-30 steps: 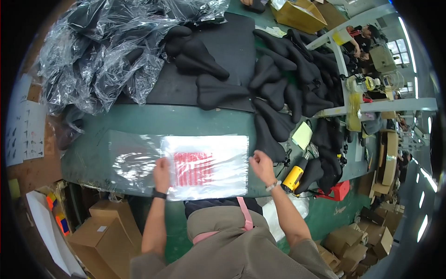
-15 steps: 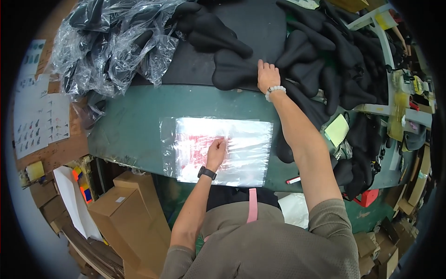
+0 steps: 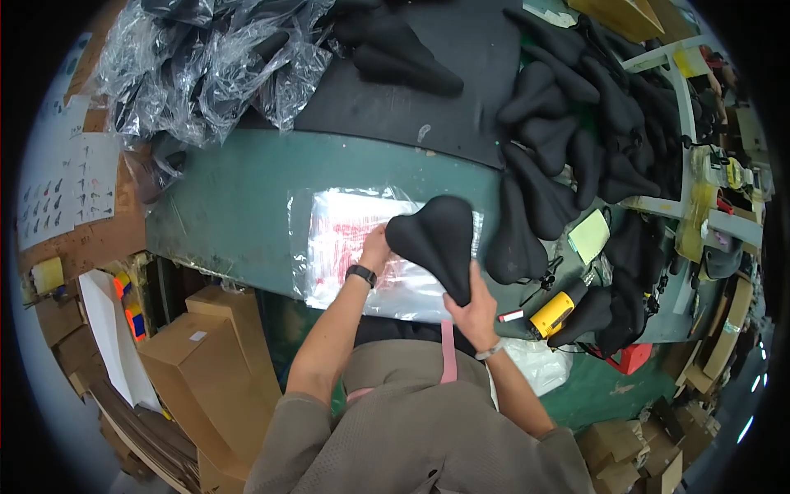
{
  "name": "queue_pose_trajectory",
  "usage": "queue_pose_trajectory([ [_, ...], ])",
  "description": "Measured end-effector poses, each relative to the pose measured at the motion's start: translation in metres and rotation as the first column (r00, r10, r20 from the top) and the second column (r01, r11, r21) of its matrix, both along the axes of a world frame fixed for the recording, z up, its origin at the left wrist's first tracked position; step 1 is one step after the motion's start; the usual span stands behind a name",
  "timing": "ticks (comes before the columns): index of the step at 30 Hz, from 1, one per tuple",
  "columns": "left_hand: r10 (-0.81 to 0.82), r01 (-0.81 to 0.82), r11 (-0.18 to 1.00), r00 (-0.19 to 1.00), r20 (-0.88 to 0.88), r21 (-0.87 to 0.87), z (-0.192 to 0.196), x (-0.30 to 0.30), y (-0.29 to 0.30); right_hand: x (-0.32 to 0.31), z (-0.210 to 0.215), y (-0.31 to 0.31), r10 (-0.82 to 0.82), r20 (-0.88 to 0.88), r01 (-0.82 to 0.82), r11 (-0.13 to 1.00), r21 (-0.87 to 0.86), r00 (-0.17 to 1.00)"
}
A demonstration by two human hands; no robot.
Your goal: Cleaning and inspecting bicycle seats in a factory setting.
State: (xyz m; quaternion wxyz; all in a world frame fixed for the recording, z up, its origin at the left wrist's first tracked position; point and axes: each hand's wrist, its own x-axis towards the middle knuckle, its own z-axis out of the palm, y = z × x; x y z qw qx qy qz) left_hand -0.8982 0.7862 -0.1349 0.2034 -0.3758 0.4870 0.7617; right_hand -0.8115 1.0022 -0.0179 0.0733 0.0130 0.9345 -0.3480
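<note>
A black bicycle saddle is held over a flat stack of clear plastic bags with red print. My right hand grips the saddle by its narrow nose, thumb and fingers on either side. The saddle's wide end points away from me. My left hand, with a dark watch on the wrist, is closed over the bags, right by the saddle's left wing. Its fingertips are partly hidden, so whether they pinch the plastic or the saddle edge is unclear.
More black saddles pile up on the right. Saddles in clear wrapping heap at the far left. Beside my right hand lie a yellow cylindrical object, a small red-and-white item and a yellow-green pad. Cardboard boxes stand lower left.
My right hand has taken a saddle from the far side of the table and brought it back over the bags. My left hand has stayed at the bags. A yellow cylindrical object now shows.
</note>
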Motion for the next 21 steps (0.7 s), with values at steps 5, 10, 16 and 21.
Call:
queue_pose_trajectory([
  [5, -0.001, 0.008, 0.995, 0.997, 0.072, -0.095, -0.026, -0.008, -0.032, 0.038, -0.036, -0.021, -0.011, 0.162, -0.015, 0.988, 0.155, 0.987],
  [10, -0.428, 0.060, 0.700, 0.832, -0.352, -0.711, 0.059, -0.028, 0.014, 0.031, -0.020, -0.031, 0.192, 0.049, -0.198, 0.939, 0.283, 0.980],
  [16, -0.908, 0.188, 0.418, 0.110, -0.404, -0.889, 0.154, 0.051, 0.039, 0.035, -0.035, -0.018, 0.236, 0.171, -0.258, 0.959, 0.117, 0.957],
  [21, -0.680, 0.453, 0.722, 0.604, -0.415, -0.523, 0.199, 0.119, -0.012, 0.009, 0.012, -0.043, -0.363, 0.479, 0.598, 0.563, -0.571, 0.799],
])
